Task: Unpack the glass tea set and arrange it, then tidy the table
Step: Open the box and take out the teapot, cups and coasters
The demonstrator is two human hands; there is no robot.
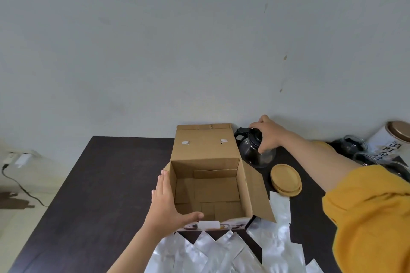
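Observation:
An open cardboard box [206, 186] stands on the dark table [99, 184], its inside showing only cardboard. My left hand [167, 204] lies flat against the box's left wall, thumb hooked over the near rim. Right of the box, by the wall, stands a glass teapot [257, 153] with a black lid and handle. My right hand [267, 134] grips the teapot from above around the lid. A stack of round wooden coasters [286, 179] lies just in front of the teapot.
Several silvery plastic wrappers [233, 252] are strewn over the table's near edge. At the far right are glass cups [355, 146] and a white canister with a bronze lid [392, 139]. A charger and cable [20, 162] hang left of the table.

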